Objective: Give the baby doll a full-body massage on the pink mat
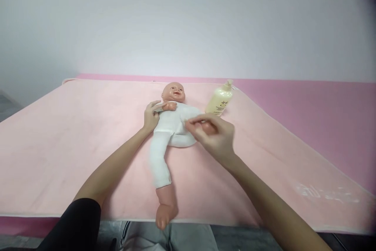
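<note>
A baby doll (167, 121) in a white cloth suit lies on its back, head at the far side. Its straight leg points toward me, and the bare foot (166, 213) hangs over the near edge. The other leg is bent. My left hand (152, 116) holds the doll's arm at its side, fingers over the wrist beside the doll's hand (169, 106). My right hand (216, 135) is closed around a bare limb end of the doll; whether this is a hand or a foot I cannot tell. A pump bottle (220, 100) of pale yellow liquid is just beyond it.
A pale pink towel (73, 145) covers much of the pink table (323, 118), with white lettering at its right. Behind the table rises a white partition (188, 27). My legs (170, 237) are below the near edge.
</note>
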Tool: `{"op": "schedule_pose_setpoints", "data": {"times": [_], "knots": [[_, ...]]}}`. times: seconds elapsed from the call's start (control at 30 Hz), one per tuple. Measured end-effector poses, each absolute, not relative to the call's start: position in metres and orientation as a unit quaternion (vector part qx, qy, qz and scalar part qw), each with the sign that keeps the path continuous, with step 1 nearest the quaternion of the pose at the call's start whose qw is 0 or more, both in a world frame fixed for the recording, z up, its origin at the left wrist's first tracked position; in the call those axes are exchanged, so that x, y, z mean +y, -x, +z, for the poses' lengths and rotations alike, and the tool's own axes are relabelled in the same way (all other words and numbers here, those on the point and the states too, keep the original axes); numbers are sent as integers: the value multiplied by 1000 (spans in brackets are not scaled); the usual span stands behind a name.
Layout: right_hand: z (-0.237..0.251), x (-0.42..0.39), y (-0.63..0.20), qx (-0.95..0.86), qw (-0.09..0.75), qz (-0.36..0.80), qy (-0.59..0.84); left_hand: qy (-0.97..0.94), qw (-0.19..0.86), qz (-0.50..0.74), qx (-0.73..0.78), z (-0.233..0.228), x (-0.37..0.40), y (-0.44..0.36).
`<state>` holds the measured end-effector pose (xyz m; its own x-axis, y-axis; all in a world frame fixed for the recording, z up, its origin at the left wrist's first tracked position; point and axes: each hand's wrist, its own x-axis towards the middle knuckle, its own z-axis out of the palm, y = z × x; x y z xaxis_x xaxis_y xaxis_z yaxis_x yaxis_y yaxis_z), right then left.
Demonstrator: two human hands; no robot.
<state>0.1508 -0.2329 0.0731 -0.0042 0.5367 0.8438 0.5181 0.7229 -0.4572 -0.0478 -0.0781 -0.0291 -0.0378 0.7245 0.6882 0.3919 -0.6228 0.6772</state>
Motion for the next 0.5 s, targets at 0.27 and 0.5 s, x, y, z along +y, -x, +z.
{"op": "schedule_pose_setpoints", "data": {"times": [0.27,0.5], "knots": [[66,-232,-153,-682,610,53,400,-649,183,611,415,-30,-77,49],[13,-351,-170,-807,472,-84,346,-512,231,695,448,-35,-68,54]]}}
